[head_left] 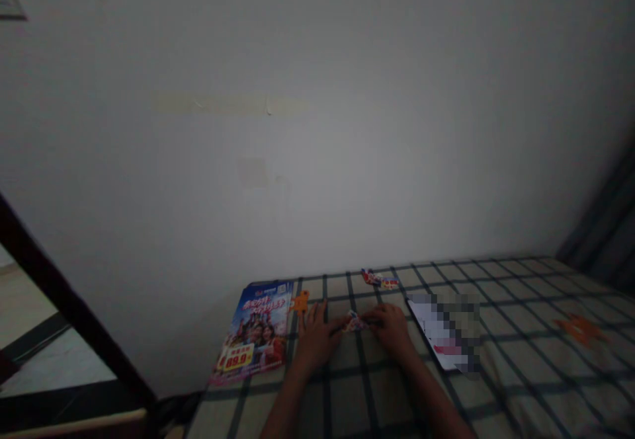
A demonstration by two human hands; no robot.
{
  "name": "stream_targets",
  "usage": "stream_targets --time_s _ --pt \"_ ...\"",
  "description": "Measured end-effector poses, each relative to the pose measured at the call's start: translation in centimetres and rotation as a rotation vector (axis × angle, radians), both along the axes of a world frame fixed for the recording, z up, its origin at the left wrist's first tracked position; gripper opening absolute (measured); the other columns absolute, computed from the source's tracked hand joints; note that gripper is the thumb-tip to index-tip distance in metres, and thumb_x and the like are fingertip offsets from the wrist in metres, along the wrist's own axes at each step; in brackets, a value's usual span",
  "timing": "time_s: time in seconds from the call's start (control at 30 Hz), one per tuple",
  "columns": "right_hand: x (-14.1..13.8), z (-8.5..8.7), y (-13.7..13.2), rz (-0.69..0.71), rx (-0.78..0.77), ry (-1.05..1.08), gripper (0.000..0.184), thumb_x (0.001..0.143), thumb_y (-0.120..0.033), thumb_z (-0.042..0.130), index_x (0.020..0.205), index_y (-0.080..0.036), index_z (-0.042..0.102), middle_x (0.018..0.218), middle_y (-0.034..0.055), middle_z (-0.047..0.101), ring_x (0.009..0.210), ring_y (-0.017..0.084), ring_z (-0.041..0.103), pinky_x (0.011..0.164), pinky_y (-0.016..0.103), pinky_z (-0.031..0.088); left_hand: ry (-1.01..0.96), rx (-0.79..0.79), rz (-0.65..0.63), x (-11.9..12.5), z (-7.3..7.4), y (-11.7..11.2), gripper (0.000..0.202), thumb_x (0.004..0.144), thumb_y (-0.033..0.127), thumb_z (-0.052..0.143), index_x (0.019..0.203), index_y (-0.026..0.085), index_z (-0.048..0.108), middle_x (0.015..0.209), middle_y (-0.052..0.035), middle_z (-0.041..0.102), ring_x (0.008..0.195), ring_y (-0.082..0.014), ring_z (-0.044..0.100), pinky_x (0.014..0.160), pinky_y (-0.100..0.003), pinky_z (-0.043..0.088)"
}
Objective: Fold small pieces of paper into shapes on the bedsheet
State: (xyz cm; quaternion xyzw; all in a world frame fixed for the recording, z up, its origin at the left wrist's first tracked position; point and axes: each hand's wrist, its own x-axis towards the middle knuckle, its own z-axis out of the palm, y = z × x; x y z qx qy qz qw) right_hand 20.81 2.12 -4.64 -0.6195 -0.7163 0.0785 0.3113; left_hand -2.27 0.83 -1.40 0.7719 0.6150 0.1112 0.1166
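A small folded piece of printed paper (354,322) with red, white and blue patches lies on the checked cloth between my hands. My left hand (317,340) rests on the cloth to its left, fingers spread and stretched forward, with the thumb reaching the paper's left edge. On the other side, my right hand (389,325) has its fingers curled together at the paper's right edge and appears to pinch it. Left of my left hand lies a glossy poster (260,326), and an orange cut-out shape (299,301) is just beyond the fingers.
Another colourful paper piece (380,279) lies near the wall (372,161). Right of my right hand is a dark-edged flat pad or tablet (436,333), partly blurred out. An orange shape (580,328) sits far right on the checked cloth (520,300). A dark post (69,300) slants at left.
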Motion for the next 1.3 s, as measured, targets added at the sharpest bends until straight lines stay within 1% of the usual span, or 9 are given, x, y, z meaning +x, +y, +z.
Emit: stream_targets --time_s 0.23,0.37,0.47,0.57,0.73,0.87,1.03,1.17,1.3 --pt "0.3 -0.6 -0.7 0.069 0.108 -0.018 0.028 0.082 -0.031 0.070 0.109 -0.040 0.075 0.105 0.0043 0.067 0.103 0.025 0.057 0.094 0.038 0.042 -0.034 0.040 0.037 0.7 0.7 -0.7 0.039 0.091 0.053 0.050 0.128 0.052 0.060 0.161 0.0037 0.034 0.150 -0.0346 0.020 0.120 -0.062 0.004" --pt "0.2 -0.4 -0.4 0.072 0.114 0.002 0.021 0.083 -0.036 0.072 0.103 -0.036 0.077 0.103 0.0054 0.068 0.102 0.025 0.058 0.093 0.038 0.043 -0.047 0.040 0.040 1.3 1.3 -0.8 0.037 0.089 0.055 0.054 0.123 0.049 0.066 0.160 0.0005 0.037 0.149 -0.0367 0.022 0.117 -0.069 0.004" --pt "0.1 0.0 -0.1 0.070 0.086 0.032 0.019 0.084 -0.037 0.069 0.101 -0.034 0.078 0.103 0.0060 0.069 0.102 0.025 0.059 0.094 0.038 0.043 -0.088 0.069 0.025 1.8 1.4 -0.5 0.034 0.086 0.056 0.059 0.115 0.044 0.071 0.157 -0.0005 0.041 0.147 -0.0369 0.024 0.116 -0.069 0.008" --pt "0.1 0.6 0.1 0.082 0.065 0.097 0.021 0.087 -0.037 0.064 0.101 -0.032 0.078 0.103 0.0062 0.070 0.105 0.026 0.060 0.095 0.039 0.044 -0.136 0.147 0.028 2.3 1.2 0.0 0.030 0.089 0.054 0.057 0.106 0.039 0.076 0.148 -0.0028 0.052 0.144 -0.0356 0.030 0.117 -0.067 0.013" --pt "-0.6 1.2 0.5 0.019 0.082 0.309 0.030 0.086 -0.037 0.058 0.110 -0.025 0.073 0.106 0.0080 0.074 0.104 0.027 0.065 0.100 0.044 0.044 -0.209 0.159 0.059 3.5 1.0 0.9 0.028 0.090 0.054 0.056 0.104 0.040 0.076 0.140 -0.0017 0.059 0.138 -0.0337 0.037 0.115 -0.069 0.017" --pt "-1.5 1.0 0.8 -0.053 0.051 0.474 0.045 0.084 -0.039 0.058 0.126 -0.022 0.063 0.098 0.0066 0.076 0.098 0.027 0.070 0.114 0.057 0.029 -0.276 0.159 0.118 4.7 1.2 1.3 0.030 0.090 0.055 0.057 0.100 0.038 0.078 0.137 -0.0013 0.062 0.137 -0.0340 0.038 0.116 -0.066 0.018" --pt "-1.7 0.5 0.9 -0.010 0.010 0.533 0.048 0.082 -0.041 0.060 0.125 -0.022 0.062 0.092 0.0048 0.077 0.099 0.028 0.071 0.119 0.065 0.006 -0.337 0.173 0.167 5.6 0.5 1.4 0.022 0.087 0.051 0.063 0.094 0.036 0.078 0.134 -0.0011 0.065 0.132 -0.0316 0.045 0.116 -0.070 0.012" --pt "-1.5 0.3 0.7 0.028 0.002 0.538 0.053 0.081 -0.040 0.061 0.132 -0.024 0.058 0.096 0.0048 0.077 0.103 0.028 0.070 0.119 0.064 -0.001 -0.369 0.183 0.149 5.6 -0.2 1.2 0.018 0.086 0.046 0.065 0.093 0.034 0.077 0.132 -0.0013 0.066 0.132 -0.0304 0.047 0.117 -0.070 0.006" --pt "-1.5 0.5 0.5 0.050 0.005 0.531 0.054 0.081 -0.037 0.061 0.134 -0.029 0.058 0.099 0.0023 0.077 0.099 0.026 0.071 0.119 0.065 0.001 -0.410 0.150 0.101 5.5 -0.1 1.0 0.021 0.090 0.046 0.060 0.100 0.034 0.074 0.124 -0.0002 0.071 0.133 -0.0292 0.047 0.118 -0.070 0.000"
